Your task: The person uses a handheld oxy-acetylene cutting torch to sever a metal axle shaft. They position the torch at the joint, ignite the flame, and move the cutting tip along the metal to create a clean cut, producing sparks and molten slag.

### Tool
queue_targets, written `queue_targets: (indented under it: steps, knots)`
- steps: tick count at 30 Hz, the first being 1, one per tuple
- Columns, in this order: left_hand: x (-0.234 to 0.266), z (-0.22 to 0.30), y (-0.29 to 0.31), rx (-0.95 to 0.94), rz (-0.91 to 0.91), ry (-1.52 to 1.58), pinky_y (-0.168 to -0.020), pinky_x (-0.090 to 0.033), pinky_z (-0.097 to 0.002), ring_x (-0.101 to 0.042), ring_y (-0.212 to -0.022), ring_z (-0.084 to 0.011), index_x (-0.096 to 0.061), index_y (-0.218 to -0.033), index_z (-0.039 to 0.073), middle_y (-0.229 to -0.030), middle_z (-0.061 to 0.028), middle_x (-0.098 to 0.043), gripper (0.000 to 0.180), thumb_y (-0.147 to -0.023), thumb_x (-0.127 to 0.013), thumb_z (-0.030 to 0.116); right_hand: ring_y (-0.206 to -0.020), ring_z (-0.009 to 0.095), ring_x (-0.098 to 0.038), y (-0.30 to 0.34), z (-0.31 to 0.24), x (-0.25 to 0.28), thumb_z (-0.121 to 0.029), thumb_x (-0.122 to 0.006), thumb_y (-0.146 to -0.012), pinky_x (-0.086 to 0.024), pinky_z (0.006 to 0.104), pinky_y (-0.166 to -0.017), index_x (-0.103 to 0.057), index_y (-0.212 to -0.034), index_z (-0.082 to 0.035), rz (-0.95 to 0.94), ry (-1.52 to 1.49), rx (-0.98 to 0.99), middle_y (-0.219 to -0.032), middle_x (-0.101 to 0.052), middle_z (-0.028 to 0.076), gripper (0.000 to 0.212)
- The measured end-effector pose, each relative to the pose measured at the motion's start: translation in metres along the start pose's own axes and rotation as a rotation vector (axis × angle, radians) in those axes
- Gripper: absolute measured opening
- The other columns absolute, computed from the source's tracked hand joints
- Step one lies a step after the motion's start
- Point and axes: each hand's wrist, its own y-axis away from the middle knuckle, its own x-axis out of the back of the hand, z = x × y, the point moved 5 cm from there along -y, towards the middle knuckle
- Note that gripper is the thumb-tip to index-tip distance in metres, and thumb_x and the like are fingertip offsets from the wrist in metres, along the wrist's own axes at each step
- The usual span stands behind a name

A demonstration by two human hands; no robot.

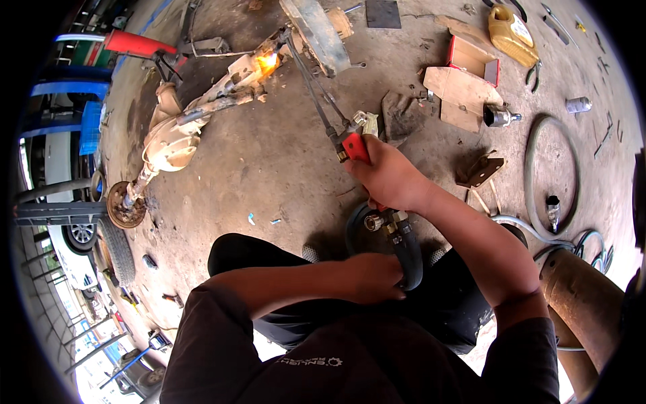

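Note:
My right hand [393,175] is closed round the red handle of a gas cutting torch [355,145]. The torch's thin metal tubes run up and away, toward an axle housing [168,151] lying on the floor. A patch of the axle tube glows bright orange [266,64] close to the torch's far end. The tip itself is hard to make out. Below the handle, brass fittings join a thick dark hose [408,259], which bends down past my knees. My left hand [378,277] is curled against this hose, its fingers partly hidden.
A rusty metal block [316,37] stands beside the glowing patch. To the right lie an open red cardboard box [471,62], a yellow jug [513,35], pliers [533,76], a bracket [480,170] and a hose loop [573,168]. A rusty cylinder [582,296] is close at my right.

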Motion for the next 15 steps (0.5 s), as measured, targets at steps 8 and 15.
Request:
queue_targets:
  steps: [8, 15]
  knots:
    - [0.174, 0.003, 0.058, 0.209, 0.484, -0.464, -0.067, -0.049, -0.0495, -0.063, -0.072, -0.041, -0.062, -0.072, 0.001, -0.069, -0.0196, -0.062, 0.043, -0.084, -0.077, 0.039, -0.063, 0.027, -0.068, -0.018, -0.01, 0.007, -0.022, -0.06, -0.097, -0.054, 0.0394, -0.054, -0.051, -0.11, 0.006, 0.075, 0.007, 0.013, -0.08, -0.065, 0.019, 0.032]
    - [0.211, -0.012, 0.052, 0.223, 1.031, -0.343, -0.069, -0.051, -0.0415, -0.065, -0.074, -0.0297, -0.068, -0.092, 0.001, -0.081, -0.0143, -0.065, 0.033, -0.089, -0.076, 0.032, -0.057, 0.021, -0.066, -0.028, -0.011, -0.007, -0.019, -0.053, -0.101, -0.054, 0.035, -0.045, -0.051, -0.115, 0.005, -0.012, -0.185, -0.039, -0.089, -0.065, 0.016, 0.027]
